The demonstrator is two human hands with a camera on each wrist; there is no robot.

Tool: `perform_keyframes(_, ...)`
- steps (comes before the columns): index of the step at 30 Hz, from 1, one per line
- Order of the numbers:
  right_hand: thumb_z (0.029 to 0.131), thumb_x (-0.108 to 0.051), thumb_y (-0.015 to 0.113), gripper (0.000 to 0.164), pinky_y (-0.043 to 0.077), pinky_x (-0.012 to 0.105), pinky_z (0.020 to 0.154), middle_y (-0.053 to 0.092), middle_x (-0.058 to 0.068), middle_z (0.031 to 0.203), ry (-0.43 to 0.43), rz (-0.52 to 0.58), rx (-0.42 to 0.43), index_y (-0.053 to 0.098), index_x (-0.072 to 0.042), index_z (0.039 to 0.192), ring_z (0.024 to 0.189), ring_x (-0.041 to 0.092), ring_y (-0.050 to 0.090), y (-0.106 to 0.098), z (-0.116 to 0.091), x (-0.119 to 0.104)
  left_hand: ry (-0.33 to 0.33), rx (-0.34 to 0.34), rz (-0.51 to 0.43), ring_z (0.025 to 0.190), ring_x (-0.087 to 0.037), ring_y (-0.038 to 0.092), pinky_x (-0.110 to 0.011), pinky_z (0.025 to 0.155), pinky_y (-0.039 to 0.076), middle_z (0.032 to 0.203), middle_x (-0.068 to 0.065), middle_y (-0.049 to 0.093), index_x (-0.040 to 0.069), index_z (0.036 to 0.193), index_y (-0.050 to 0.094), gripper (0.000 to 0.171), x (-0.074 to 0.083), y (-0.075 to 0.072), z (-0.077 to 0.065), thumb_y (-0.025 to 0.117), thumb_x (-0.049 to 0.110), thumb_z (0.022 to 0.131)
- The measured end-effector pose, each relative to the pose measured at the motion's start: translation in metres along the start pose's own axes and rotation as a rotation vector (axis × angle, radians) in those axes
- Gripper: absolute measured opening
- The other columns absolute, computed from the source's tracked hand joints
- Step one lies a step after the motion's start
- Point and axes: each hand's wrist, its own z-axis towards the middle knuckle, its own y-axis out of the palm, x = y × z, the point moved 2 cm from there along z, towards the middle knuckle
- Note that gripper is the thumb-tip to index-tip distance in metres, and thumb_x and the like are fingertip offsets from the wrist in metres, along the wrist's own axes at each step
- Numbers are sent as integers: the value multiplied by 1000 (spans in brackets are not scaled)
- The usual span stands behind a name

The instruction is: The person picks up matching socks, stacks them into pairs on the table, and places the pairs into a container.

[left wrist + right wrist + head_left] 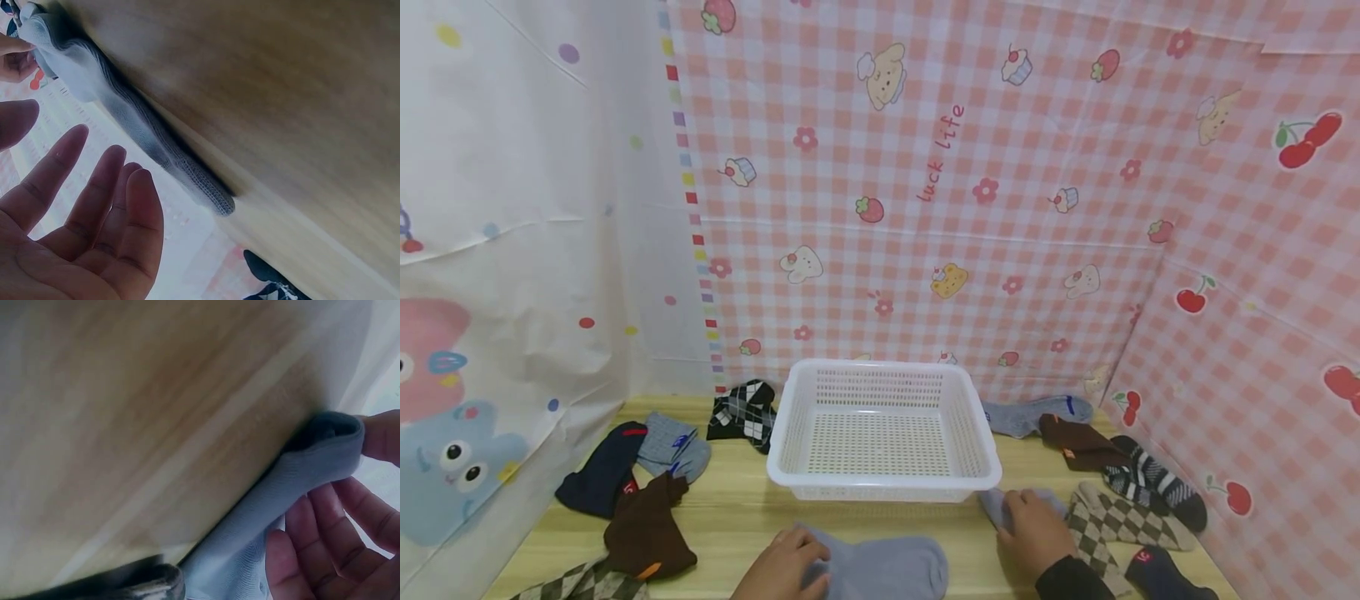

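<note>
A light grey sock (891, 571) lies flat on the wooden table in front of the basket. Over its left end is my left hand (786, 567); the left wrist view shows that hand's fingers (94, 200) loosely spread, with nothing between them. To the right, my right hand (1036, 533) pinches a second grey sock (994, 507) near the basket's front right corner. In the right wrist view, thumb and fingers hold the edge of this grey sock (231, 553), its rim slightly raised from the wood.
A white perforated basket (880, 482) stands at the table's middle back. Left of it lie argyle (747, 412), grey (673, 446), navy (602, 475) and brown socks (647, 529). On the right are brown (1082, 443), patterned (1153, 483), beige checkered (1131, 529) and dark socks (1168, 575).
</note>
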Motion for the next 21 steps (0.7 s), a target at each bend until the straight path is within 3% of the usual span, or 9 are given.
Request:
perform_keyframes(4,77,-15,76,20,45,39,62,55,3,78,23,26,-31,58,-11,85,70,18,54,0,0,-2,3,1,-4,86,-9,51,-30,75,47,94,6,58,14,101,71,25,1,0,0,67,35,88)
perform_keyframes(9,78,-8,70,17,39,34,58,50,0,73,31,79,-48,54,-13,78,64,14,47,-3,-3,-4,-1,-3,-4,86,-9,52,-30,75,47,94,7,58,14,101,71,24,2,0,1,67,34,88)
perform_keyframes(14,80,-8,66,15,36,32,54,50,0,72,48,159,-15,52,-12,79,62,14,45,-9,-3,-2,-2,-4,-6,86,-9,52,-30,76,48,94,7,59,14,101,70,24,3,0,1,67,34,88)
perform_keyframes(21,86,-12,64,9,38,28,56,54,1,77,137,276,-26,55,-9,86,67,13,48,-23,-1,8,-38,-25,-24,87,-10,52,-31,76,48,95,7,58,15,102,70,25,2,-2,2,67,35,87)
